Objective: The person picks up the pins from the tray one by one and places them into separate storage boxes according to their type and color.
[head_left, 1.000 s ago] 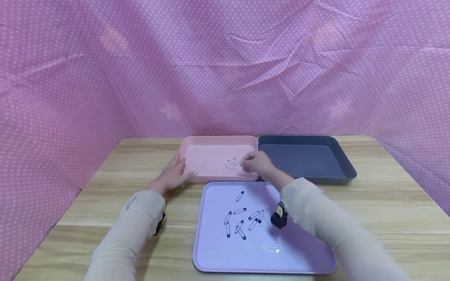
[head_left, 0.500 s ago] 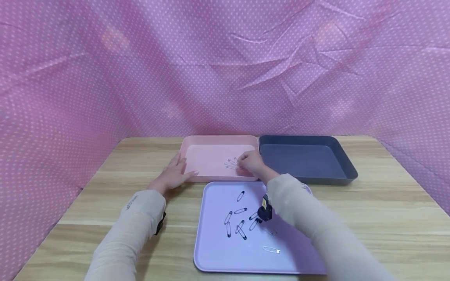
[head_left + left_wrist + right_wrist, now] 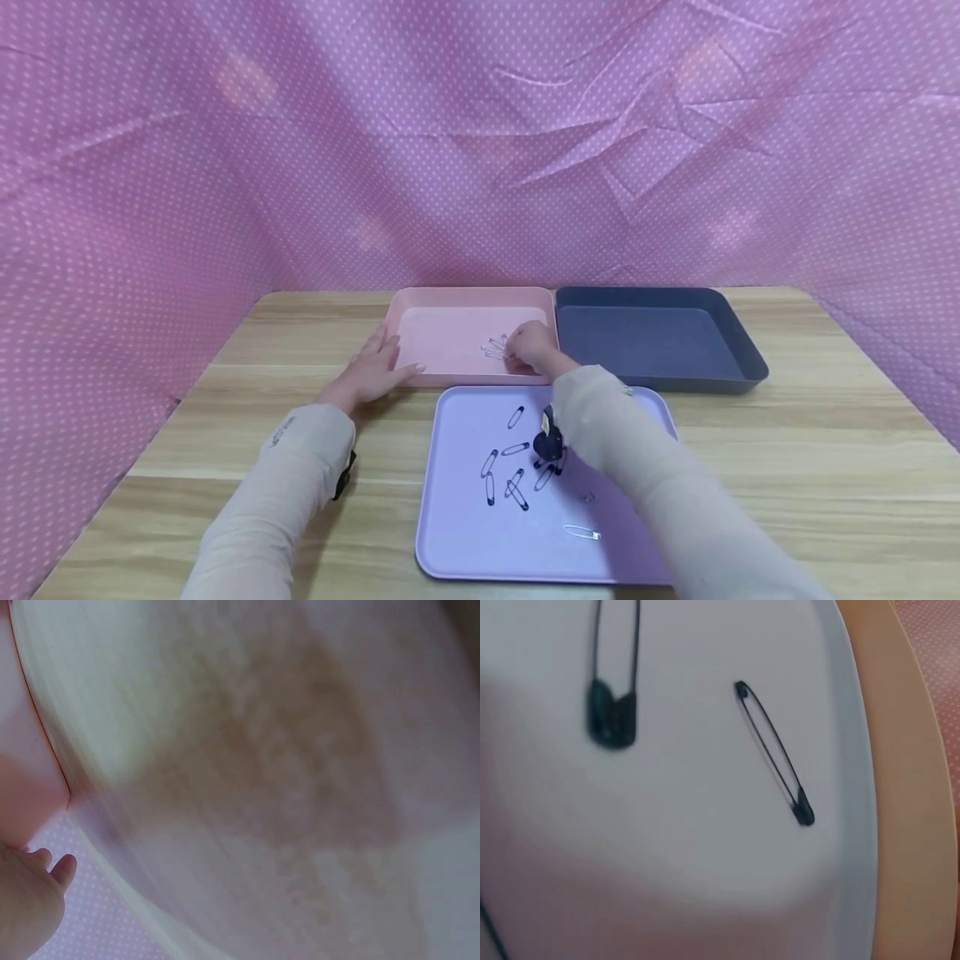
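My left hand [image 3: 367, 373] rests on the left front corner of the pink tray [image 3: 450, 380], fingers spread and thumb along its front rim. Inside that tray, near the right end, lie several silver safety pins [image 3: 492, 347] fanned out. My right hand [image 3: 531, 346] is lowered just right of them, fingers curled down and pinching a silver safety pin, mostly hidden by the hand. Several black safety pins [image 3: 515, 448] are scattered over the lilac tray [image 3: 465, 558] in front. A silver safety pin [image 3: 581, 532] lies nearer its front edge. Close up in the right wrist view is a black safety pin [image 3: 776, 754].
A dark grey tray [image 3: 738, 358] stands beside the pink one on the right. All three trays sit on a wooden table [image 3: 810, 450]. Pink dotted cloth [image 3: 480, 167] hangs behind and at the sides. My right sleeve [image 3: 637, 450] covers part of the lilac tray.
My right hand has shifted slightly left and down toward the fanned pins, its forearm swinging left over the lilac tray. The left hand has stayed in place.
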Tool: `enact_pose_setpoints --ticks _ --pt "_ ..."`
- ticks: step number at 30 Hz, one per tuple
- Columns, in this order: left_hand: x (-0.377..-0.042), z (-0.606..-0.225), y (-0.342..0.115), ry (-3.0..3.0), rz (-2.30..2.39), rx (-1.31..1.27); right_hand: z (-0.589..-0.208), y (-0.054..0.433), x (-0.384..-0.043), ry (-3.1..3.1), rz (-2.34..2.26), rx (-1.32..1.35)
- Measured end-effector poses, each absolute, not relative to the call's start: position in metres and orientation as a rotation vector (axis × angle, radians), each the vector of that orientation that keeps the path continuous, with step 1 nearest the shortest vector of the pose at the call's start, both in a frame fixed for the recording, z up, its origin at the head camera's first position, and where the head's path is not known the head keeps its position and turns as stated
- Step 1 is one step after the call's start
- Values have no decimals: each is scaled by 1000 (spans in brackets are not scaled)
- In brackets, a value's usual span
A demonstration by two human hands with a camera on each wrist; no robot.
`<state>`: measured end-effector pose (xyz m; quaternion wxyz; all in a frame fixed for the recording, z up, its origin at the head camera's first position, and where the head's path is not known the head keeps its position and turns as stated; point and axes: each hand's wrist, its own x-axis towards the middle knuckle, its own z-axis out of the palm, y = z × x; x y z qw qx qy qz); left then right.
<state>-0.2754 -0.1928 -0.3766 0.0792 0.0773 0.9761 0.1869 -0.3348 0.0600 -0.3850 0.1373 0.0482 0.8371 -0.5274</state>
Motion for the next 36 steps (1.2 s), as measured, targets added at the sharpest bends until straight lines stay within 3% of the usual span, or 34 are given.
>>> enact_pose_setpoints --ticks 16,36 --pt "-278 -379 -189 2925 589 270 -389 61 -339 2516 -1452 246" --pt "-277 -379 -193 2914 585 240 -362 82 -320 2461 -1603 -57"
